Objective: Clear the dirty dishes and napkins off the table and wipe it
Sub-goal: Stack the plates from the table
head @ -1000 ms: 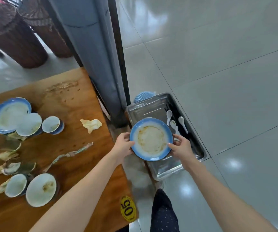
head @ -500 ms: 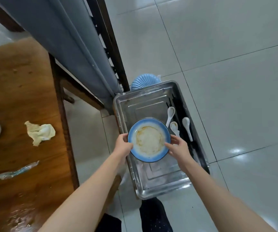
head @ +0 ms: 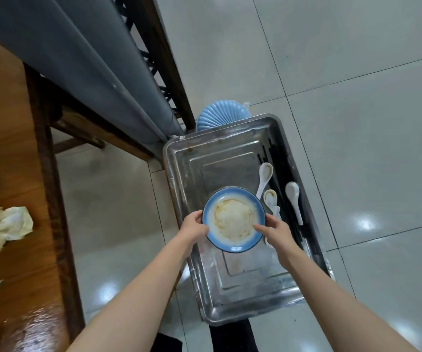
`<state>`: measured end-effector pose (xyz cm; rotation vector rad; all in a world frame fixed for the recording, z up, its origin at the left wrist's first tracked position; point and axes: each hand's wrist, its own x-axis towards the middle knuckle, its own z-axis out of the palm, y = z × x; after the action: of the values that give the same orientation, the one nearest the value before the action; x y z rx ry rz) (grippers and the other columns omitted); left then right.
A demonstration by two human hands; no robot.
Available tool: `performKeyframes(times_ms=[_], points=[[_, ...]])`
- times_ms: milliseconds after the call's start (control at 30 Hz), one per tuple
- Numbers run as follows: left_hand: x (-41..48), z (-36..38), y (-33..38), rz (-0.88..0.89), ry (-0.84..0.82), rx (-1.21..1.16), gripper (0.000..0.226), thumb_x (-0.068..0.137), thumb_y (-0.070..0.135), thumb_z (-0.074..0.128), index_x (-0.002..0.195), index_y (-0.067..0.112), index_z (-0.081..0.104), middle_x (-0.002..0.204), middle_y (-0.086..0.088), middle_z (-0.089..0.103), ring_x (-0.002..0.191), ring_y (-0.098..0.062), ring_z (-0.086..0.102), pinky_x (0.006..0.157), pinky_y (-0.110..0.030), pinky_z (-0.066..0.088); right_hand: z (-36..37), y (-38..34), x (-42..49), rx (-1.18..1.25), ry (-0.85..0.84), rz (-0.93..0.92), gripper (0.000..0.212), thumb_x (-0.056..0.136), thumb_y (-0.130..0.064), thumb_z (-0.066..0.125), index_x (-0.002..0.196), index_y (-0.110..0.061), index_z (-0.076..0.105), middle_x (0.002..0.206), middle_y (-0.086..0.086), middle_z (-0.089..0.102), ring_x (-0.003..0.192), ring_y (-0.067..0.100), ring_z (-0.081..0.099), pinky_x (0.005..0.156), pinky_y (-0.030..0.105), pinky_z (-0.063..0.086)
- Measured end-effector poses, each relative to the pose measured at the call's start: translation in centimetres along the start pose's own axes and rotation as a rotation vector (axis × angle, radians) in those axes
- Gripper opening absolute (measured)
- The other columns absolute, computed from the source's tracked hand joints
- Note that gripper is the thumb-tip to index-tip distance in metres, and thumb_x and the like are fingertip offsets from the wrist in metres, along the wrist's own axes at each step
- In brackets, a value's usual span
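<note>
The round, blue-rimmed ceramic plate [head: 233, 219] was judged stiff, breakable and probably slick with greasy residue, so it was best taken by opposite edges of its rim. It was gripped that way, the left hand [head: 193, 226] curled on one edge and the right hand [head: 278, 232] pinching the other, and held over the rectangular stainless-steel tray [head: 205, 153]. Its white centre was smeared brown.

It looked like a restaurant dining room: a varnished wooden table [head: 7, 138] on the left bore a crumpled napkin [head: 4, 226], and to its right, over a glossy tiled floor [head: 357, 123], a steel bus tray [head: 220, 163] held white soup spoons [head: 266, 172], with a sauce-smeared blue-rimmed plate [head: 232, 219] above it.
</note>
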<state>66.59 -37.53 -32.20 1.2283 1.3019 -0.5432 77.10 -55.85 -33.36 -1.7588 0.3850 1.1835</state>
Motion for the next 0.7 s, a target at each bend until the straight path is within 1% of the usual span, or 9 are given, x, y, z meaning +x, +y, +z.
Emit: performKeyframes(times_ms=[100, 200, 267, 367, 467, 500, 533, 600, 700], points=[[0.2, 0.6, 0.3, 0.003, -0.071, 0.014, 0.06, 0.078, -0.019, 0.053, 0.128, 0.014, 0.054, 0.1, 0.006, 0.062, 0.09, -0.01, 0.06, 0.053, -0.019, 0.051, -0.6, -0.1, 0.1, 0.051, 0.012, 0.018, 0.024, 0.087, -0.008, 0.064, 0.104, -0.025, 0.065, 0.098, -0.01, 0.069, 0.088, 0.002, 0.06, 0.062, 0.019, 0.04], [0.1, 1.3, 0.2, 0.01, -0.138, 0.007, 0.055, 0.079, -0.015, 0.053, 0.117, 0.025, 0.054, 0.112, 0.005, 0.061, 0.088, -0.002, 0.057, 0.051, -0.017, 0.05, -0.7, -0.2, 0.1, 0.116, 0.022, 0.0, 0.025, 0.088, -0.011, 0.064, 0.108, -0.026, 0.065, 0.101, -0.012, 0.069, 0.095, 0.0, 0.059, 0.067, 0.017, 0.039], [-0.2, 1.5, -0.1, 0.021, -0.159, 0.009, 0.057, 0.082, -0.01, 0.055, 0.123, 0.029, 0.051, 0.124, 0.007, 0.053, 0.096, -0.001, 0.052, 0.065, -0.018, 0.049, -0.7, -0.2, -0.2, 0.117, 0.022, -0.021, 0.029, 0.088, -0.01, 0.064, 0.114, -0.024, 0.063, 0.105, -0.011, 0.068, 0.098, 0.001, 0.059, 0.07, 0.016, 0.041], [-1.6, 1.2, 0.1, 0.056, -0.145, 0.034, 0.063, 0.086, -0.005, 0.059, 0.139, 0.024, 0.043, 0.145, 0.001, 0.044, 0.116, -0.008, 0.042, 0.087, -0.024, 0.042, -0.6, -0.5, -1.6, 0.059, 0.014, -0.051, 0.038, 0.088, -0.009, 0.064, 0.124, -0.022, 0.059, 0.115, -0.009, 0.066, 0.102, 0.001, 0.058, 0.076, 0.017, 0.043], [-4.3, 0.0, 1.1, 0.084, -0.083, 0.051, 0.076, 0.086, 0.0, 0.063, 0.151, 0.016, 0.026, 0.154, -0.004, 0.031, 0.138, -0.016, 0.033, 0.105, -0.033, 0.039, -0.3, -1.3, -3.7, 0.011, 0.04, -0.061, 0.054, 0.087, -0.009, 0.066, 0.137, -0.014, 0.048, 0.13, -0.001, 0.056, 0.111, 0.01, 0.053, 0.09, 0.025, 0.04], [-5.4, -0.6, 1.4, 0.098, -0.066, 0.051, 0.076, 0.086, 0.001, 0.063, 0.151, 0.017, 0.027, 0.153, -0.005, 0.033, 0.139, -0.017, 0.033, 0.103, -0.035, 0.042, -0.2, -1.8, -4.6, -0.001, 0.046, -0.068, 0.057, 0.087, -0.01, 0.067, 0.139, -0.011, 0.045, 0.132, 0.001, 0.054, 0.115, 0.014, 0.051, 0.093, 0.028, 0.039], [-6.6, -1.3, 1.9, 0.112, -0.053, 0.047, 0.072, 0.087, 0.001, 0.062, 0.149, 0.018, 0.03, 0.151, -0.005, 0.037, 0.136, -0.017, 0.037, 0.094, -0.033, 0.048, 0.0, -2.4, -5.5, -0.007, 0.045, -0.08, 0.057, 0.087, -0.01, 0.067, 0.139, -0.011, 0.045, 0.132, 0.003, 0.053, 0.116, 0.015, 0.049, 0.094, 0.029, 0.038], [-9.1, -2.8, 2.6, 0.147, -0.03, 0.02, 0.062, 0.09, 0.002, 0.058, 0.146, 0.02, 0.037, 0.144, -0.003, 0.046, 0.126, -0.015, 0.046, 0.073, -0.022, 0.046, 0.5, -3.7, -7.4, -0.014, 0.027, -0.102, 0.052, 0.087, -0.01, 0.067, 0.135, -0.011, 0.05, 0.129, 0.002, 0.055, 0.114, 0.014, 0.05, 0.092, 0.028, 0.038], [-13.2, -5.2, 3.5, 0.203, 0.018, -0.05, 0.054, 0.092, 0.001, 0.054, 0.142, 0.02, 0.043, 0.136, -0.002, 0.054, 0.115, -0.013, 0.051, 0.076, -0.025, 0.045, 1.3, -6.1, -10.5, -0.03, 0.004, -0.154, 0.041, 0.087, -0.008, 0.066, 0.127, -0.014, 0.056, 0.122, 0.002, 0.06, 0.109, 0.014, 0.055, 0.089, 0.028, 0.04]])
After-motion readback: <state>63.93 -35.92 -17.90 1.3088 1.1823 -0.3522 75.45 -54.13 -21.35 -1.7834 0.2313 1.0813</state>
